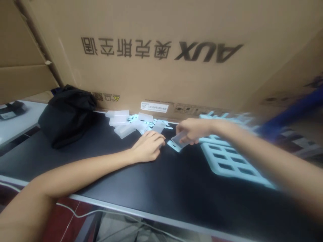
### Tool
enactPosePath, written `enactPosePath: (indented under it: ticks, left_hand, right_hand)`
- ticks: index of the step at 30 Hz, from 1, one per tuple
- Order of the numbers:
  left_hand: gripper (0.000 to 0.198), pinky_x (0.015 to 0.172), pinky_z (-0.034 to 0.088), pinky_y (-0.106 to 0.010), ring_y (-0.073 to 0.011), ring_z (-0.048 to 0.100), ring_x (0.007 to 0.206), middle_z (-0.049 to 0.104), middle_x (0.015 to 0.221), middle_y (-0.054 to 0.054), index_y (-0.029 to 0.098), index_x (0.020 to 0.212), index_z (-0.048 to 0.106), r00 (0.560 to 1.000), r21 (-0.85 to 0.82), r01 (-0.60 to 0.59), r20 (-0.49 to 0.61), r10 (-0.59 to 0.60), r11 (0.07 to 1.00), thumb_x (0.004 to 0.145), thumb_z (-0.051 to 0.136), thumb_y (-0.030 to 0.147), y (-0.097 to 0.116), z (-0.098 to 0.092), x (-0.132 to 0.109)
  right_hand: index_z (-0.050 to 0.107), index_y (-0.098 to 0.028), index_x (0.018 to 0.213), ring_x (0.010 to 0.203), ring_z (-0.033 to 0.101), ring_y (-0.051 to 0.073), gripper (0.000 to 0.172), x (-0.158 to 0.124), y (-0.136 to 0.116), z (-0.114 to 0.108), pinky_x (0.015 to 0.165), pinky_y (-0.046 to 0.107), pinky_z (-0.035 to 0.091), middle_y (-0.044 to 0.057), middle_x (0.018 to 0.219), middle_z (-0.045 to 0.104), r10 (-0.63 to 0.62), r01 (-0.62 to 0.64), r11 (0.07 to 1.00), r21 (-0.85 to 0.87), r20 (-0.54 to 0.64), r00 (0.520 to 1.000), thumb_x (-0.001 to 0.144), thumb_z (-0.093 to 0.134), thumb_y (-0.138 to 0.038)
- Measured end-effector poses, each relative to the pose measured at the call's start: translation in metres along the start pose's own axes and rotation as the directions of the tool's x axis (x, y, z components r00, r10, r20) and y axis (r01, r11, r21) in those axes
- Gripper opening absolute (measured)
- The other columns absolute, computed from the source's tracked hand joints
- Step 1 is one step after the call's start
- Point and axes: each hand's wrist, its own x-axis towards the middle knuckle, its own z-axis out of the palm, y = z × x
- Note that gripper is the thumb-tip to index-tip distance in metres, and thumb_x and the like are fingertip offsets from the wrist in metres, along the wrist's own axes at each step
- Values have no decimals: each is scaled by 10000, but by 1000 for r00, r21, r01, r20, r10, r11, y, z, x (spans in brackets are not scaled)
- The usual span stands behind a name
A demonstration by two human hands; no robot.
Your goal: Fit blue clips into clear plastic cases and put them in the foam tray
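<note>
My left hand (148, 146) rests on the black table (141, 188) with its fingers curled down beside a small clear plastic piece. To its right, my right hand (192, 130) pinches a small translucent plastic case (178, 142) just above the tabletop. A heap of similar clear plastic cases (126, 124) lies behind my left hand. A pale blue-white plastic grid tray (227, 164) lies flat under my right forearm.
A black cloth bag (67, 114) sits at the back left of the table. A big cardboard carton (161, 50) stands along the far edge. A white cable (80, 215) hangs below the near edge. Something blue (292, 112) is blurred at the right.
</note>
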Motion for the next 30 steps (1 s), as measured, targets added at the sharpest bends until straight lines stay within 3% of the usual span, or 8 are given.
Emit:
enactPosePath:
  ticks: [3,6,9,15,18,20,25,30]
  left_hand:
    - [137,1070,456,-433,-255,592,1194,712,1206,-67,207,960,673,993,-20,-116,7,116,993,890,571,147,-1,1,0]
    - [159,990,504,-368,-220,640,1059,745,1041,-57,203,938,686,951,-90,-280,110,289,956,898,552,127,1,0,1]
    - [200,886,538,-315,-201,660,984,748,1003,-57,213,934,697,915,-159,-313,214,342,936,908,528,111,3,-2,2]
    - [200,890,549,-313,-207,660,1068,715,1103,-56,240,1042,668,937,-161,-175,276,214,971,947,511,161,5,-5,-1]
    - [196,808,553,-321,-217,669,1039,663,1197,-75,232,1151,597,969,-85,-46,237,65,995,966,548,273,7,-5,-2]
    - [276,754,546,-321,-225,681,998,651,1220,-83,221,1170,548,972,-59,49,234,-34,997,958,597,390,7,-5,-2]
    - [427,689,511,-309,-225,707,895,692,1103,-57,219,1148,490,956,-60,169,252,-149,984,906,665,524,8,-4,-2]
    - [405,613,454,-289,-210,717,755,707,899,7,237,1143,468,948,-80,189,274,-161,979,905,655,506,7,-5,-1]
  right_hand:
    - [680,-157,978,681,730,225,269,6,-10,4,643,309,548,49,708,735,9,-9,1000,-12,-22,1000,756,758,-289]
    - [693,-145,937,663,721,210,220,14,-15,7,625,297,542,56,714,734,7,-9,998,-55,-27,1000,777,744,-287]
    - [701,-140,956,658,721,217,262,20,-16,9,608,297,532,48,696,721,21,-26,995,-99,-58,998,758,766,-299]
    - [696,-166,945,705,736,219,281,17,-28,13,654,296,529,34,739,737,10,-13,999,-51,-61,998,722,781,-313]
    - [695,-173,961,732,736,215,330,13,-34,16,664,290,523,41,828,761,-37,37,999,14,7,999,703,791,-356]
    - [704,-177,1002,773,731,226,357,10,-37,19,681,294,511,44,847,762,-86,86,996,-29,-15,996,697,793,-340]
    - [738,-187,1094,920,708,248,398,1,-46,28,761,291,477,61,978,764,-263,250,957,-149,-71,962,701,776,-237]
    - [710,-169,1144,873,685,226,397,-10,-55,35,742,281,464,70,977,744,-257,242,954,-179,-66,964,748,725,-186]
